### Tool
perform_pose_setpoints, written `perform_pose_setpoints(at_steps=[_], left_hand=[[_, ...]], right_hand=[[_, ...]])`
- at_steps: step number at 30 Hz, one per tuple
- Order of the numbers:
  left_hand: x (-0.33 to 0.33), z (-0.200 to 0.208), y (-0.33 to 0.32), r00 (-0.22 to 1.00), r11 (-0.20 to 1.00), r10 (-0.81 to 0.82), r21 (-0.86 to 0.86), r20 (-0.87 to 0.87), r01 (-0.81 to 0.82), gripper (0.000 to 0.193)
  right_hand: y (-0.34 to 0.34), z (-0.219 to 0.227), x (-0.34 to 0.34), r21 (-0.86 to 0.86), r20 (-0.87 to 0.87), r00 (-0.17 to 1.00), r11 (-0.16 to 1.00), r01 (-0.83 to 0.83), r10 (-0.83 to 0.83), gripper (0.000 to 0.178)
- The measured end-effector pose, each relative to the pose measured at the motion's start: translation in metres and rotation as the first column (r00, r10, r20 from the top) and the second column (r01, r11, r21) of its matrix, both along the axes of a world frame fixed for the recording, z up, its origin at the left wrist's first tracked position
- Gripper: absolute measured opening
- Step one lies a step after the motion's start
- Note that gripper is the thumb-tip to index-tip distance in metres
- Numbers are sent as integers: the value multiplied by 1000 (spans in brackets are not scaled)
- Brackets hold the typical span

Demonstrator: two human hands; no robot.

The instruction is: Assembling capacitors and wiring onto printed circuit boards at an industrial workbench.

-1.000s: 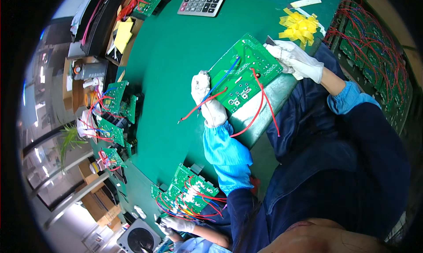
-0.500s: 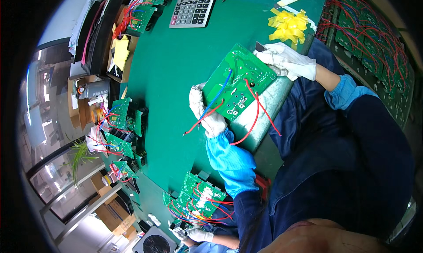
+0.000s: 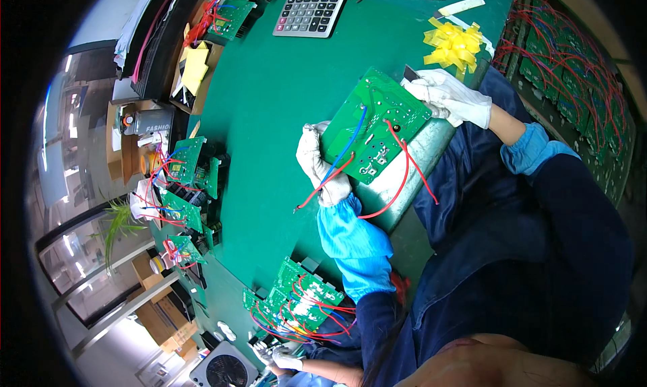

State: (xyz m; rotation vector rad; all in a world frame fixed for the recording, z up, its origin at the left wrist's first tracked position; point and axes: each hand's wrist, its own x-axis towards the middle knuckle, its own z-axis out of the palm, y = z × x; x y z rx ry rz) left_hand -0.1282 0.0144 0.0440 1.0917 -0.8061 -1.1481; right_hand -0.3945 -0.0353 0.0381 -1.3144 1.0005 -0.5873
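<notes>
Above the bench's (image 3: 269, 97) near edge, the gloved left hand (image 3: 322, 161) clasps the left side of a green circuit board (image 3: 374, 127), which partly covers it; the gloved right hand (image 3: 450, 99), at the board's right corner, pinches a dark flat piece (image 3: 409, 73). Wired boards (image 3: 185, 161) stand along the bench's far edge, then come a calculator (image 3: 310, 13) and yellow bow (image 3: 453, 45). Green covers the bench top; windows (image 3: 77, 134) stand beyond.

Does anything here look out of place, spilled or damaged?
No spill or damage stands out. One mild oddity: the bunch of yellow strips on the green bench, just beyond the right hand, resembles a gift bow, which seems unusual near a circuit board.
</notes>
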Motion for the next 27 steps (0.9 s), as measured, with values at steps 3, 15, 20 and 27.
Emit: perform_pose_setpoints(at_steps=[3,15,20,27], left_hand=[[1,0,0,1000,1000,8,2,17,-8,39],[5,-5,-1,994,999,-22,-31,106,25,41],[8,-9,0,992,999,-32,-20,123,35,38],[7,-10,2,991,996,-29,-86,128,40,31]], right_hand=[[5,10,-1,-33,-30,999,999,17,-18,42],[1,5,-4,-178,-111,990,978,-108,89,39],[-3,-7,-18,19,-116,948,955,-295,295,47],[12,1,2,-309,39,999,951,14,-2,34]])
